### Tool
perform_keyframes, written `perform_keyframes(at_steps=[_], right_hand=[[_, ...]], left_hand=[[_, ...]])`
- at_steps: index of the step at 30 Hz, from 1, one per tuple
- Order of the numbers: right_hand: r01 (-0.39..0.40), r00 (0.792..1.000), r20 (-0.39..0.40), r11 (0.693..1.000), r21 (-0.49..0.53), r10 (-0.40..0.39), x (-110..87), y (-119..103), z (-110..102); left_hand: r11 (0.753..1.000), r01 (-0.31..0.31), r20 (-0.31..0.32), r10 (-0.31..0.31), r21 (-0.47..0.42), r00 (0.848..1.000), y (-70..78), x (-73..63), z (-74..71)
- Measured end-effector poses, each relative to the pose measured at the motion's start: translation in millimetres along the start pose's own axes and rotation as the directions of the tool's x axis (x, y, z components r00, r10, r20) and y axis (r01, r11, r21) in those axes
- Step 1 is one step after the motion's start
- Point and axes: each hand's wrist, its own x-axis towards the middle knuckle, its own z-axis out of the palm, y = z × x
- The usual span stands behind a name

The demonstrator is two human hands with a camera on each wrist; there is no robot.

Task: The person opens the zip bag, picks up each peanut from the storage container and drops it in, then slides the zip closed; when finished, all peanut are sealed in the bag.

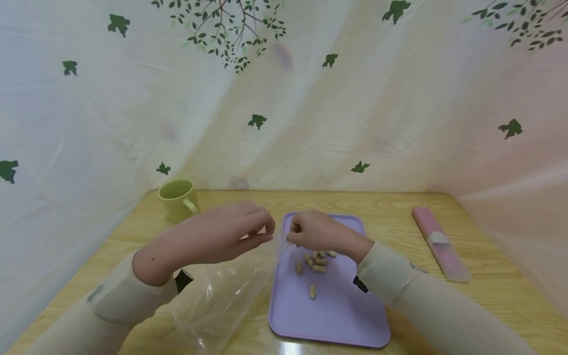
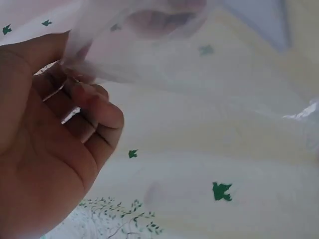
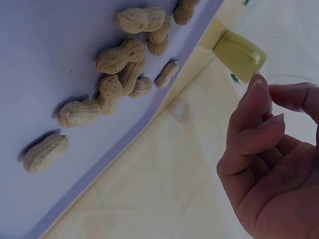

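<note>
A clear plastic bag (image 1: 222, 291) hangs from my left hand (image 1: 226, 231), its lower part trailing over the table's left side. In the left wrist view, my thumb and fingers pinch the edge of the film (image 2: 164, 64). Facing it over the far part of a purple tray (image 1: 328, 320), my right hand (image 1: 317, 230) has thumb and index fingertip together at the bag's upper edge. Film stretches between the two hands. Several unshelled peanuts (image 1: 320, 261) lie on the tray below the right hand, most in a cluster, as the right wrist view also shows.
A green mug (image 1: 176, 201) stands at the back left of the wooden table (image 1: 390, 207). On the right lies a long pink case (image 1: 437, 241) with a pale band. A pale curtain (image 1: 306, 123) with leaf and bird prints closes off the back and sides.
</note>
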Motion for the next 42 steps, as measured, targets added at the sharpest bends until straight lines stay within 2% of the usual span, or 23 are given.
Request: perform_keyframes(at_steps=[4, 7, 10, 13, 19, 24, 30, 35, 42], right_hand=[[-0.006, 1.000, -0.002, 1.000, -0.017, 0.006, -1.4, 1.3, 0.5], [-0.003, 1.000, -0.020, 1.000, -0.010, 0.003, -4.3, -0.3, 1.1], [0.003, 0.999, -0.039, 1.000, 0.007, -0.002, -7.9, -2.2, 1.3], [0.012, 0.999, -0.053, 0.999, 0.031, -0.010, -11.3, -4.0, 1.4], [0.028, 0.997, -0.068, 0.998, 0.054, -0.024, -17.4, -8.3, 4.3], [0.041, 0.996, -0.086, 0.999, 0.032, -0.039, -20.0, -8.6, 6.8], [0.016, 0.998, -0.067, 0.999, 0.047, -0.013, -23.4, -1.3, 7.7], [-0.032, 0.998, -0.043, 0.993, 0.118, 0.037, -24.6, 10.2, -1.7], [-0.073, 0.986, -0.132, 0.982, 0.173, 0.097, -19.9, 37.2, -29.6]], left_hand=[[0.995, 0.020, -0.023, -0.017, 0.102, 1.000, -0.3, -4.6, -3.9], [0.985, 0.016, -0.085, -0.001, 0.172, 0.996, -4.6, -6.8, -2.9], [0.977, 0.012, -0.163, 0.024, 0.214, 0.986, -10.9, -7.8, -0.9], [0.976, 0.027, -0.222, 0.022, 0.218, 0.975, -15.2, -7.8, 0.4], [0.976, 0.124, -0.273, -0.072, 0.177, 0.959, -17.8, -8.3, 6.1], [0.977, 0.119, -0.328, -0.055, 0.178, 0.943, -22.4, -9.7, 13.5], [0.983, 0.084, -0.342, -0.024, 0.161, 0.939, -23.9, -12.7, 26.2], [0.984, 0.088, -0.337, -0.031, 0.156, 0.941, -23.0, -15.4, 34.6], [0.985, 0.097, -0.341, -0.043, 0.145, 0.939, -24.4, -15.9, 38.4]])
